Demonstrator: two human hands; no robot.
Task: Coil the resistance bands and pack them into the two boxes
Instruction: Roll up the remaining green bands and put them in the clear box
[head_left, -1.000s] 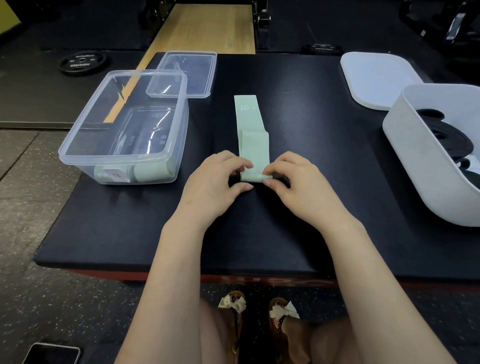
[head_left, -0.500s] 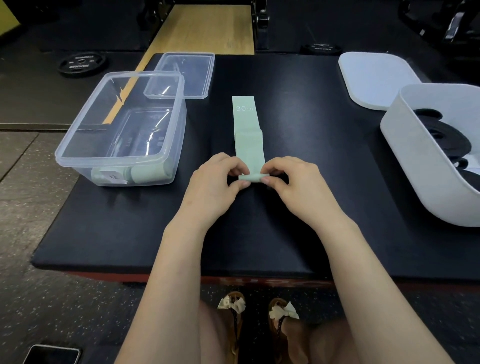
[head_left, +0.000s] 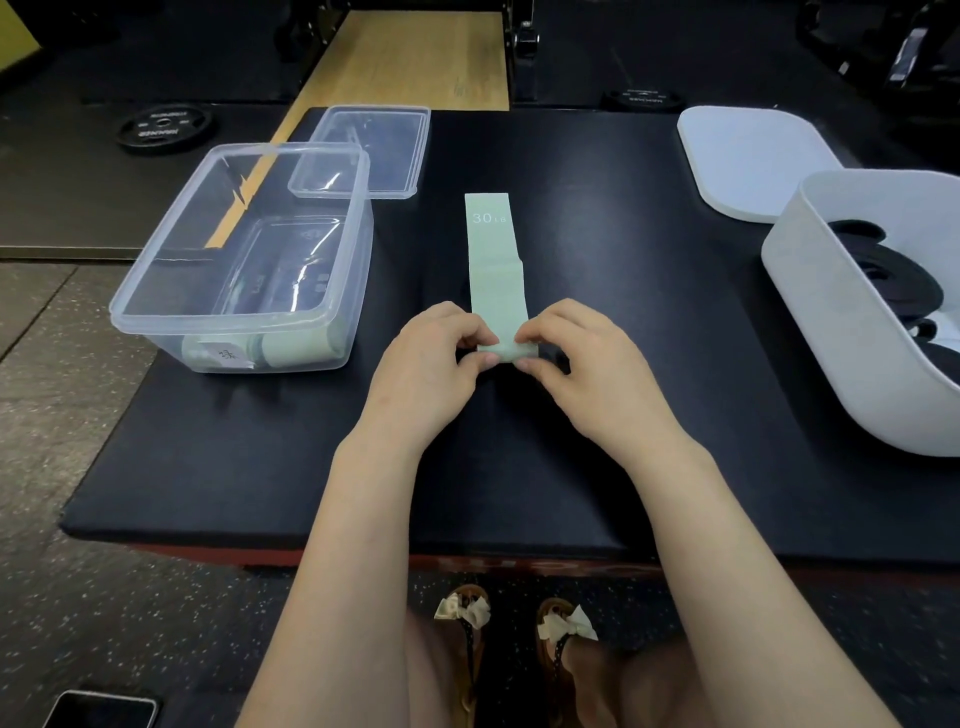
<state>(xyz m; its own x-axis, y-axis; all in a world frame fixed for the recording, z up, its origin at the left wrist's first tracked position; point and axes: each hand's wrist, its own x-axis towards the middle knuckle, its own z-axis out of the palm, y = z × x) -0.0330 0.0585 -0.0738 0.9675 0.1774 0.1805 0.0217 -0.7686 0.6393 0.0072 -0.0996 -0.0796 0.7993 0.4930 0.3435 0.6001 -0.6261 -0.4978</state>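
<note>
Mint-green and flat, the resistance band (head_left: 493, 270) lies on the black padded table (head_left: 597, 467), running from near to far down the middle. White print reading "30 LB" shows at its far end. Its near end is rolled into a small coil, and both hands are on that coil: the left hand (head_left: 426, 364) pinches its left side between thumb and curled fingers, and the right hand (head_left: 582, 364) pinches its right side the same way. The hands sit close together, with only the roll between them.

To the left stands a clear plastic box (head_left: 234, 322), open at the top. Inside it, against the near wall, lie pale green rolled bands (head_left: 296, 348) and a white paper label (head_left: 221, 356) with dark writing too small to read. Just beyond the box, touching its far right corner, the clear lid (head_left: 384, 150) lies flat on the table.

At the right edge is a white box (head_left: 841, 353), tilted in the wide lens, with black bands (head_left: 893, 286) coiled inside. Its white lid (head_left: 748, 156) lies flat at the far right, just beyond it.

On the floor to the far left rests a black weight plate (head_left: 163, 127) with pale lettering that is too blurred to read. A second dark plate (head_left: 641, 98) with faint lettering lies beyond the table's far edge. A dark phone (head_left: 98, 709) lies on the speckled floor at the near left. Below the table's near edge, sandals with cream bows (head_left: 462, 610) show on the person's feet.
</note>
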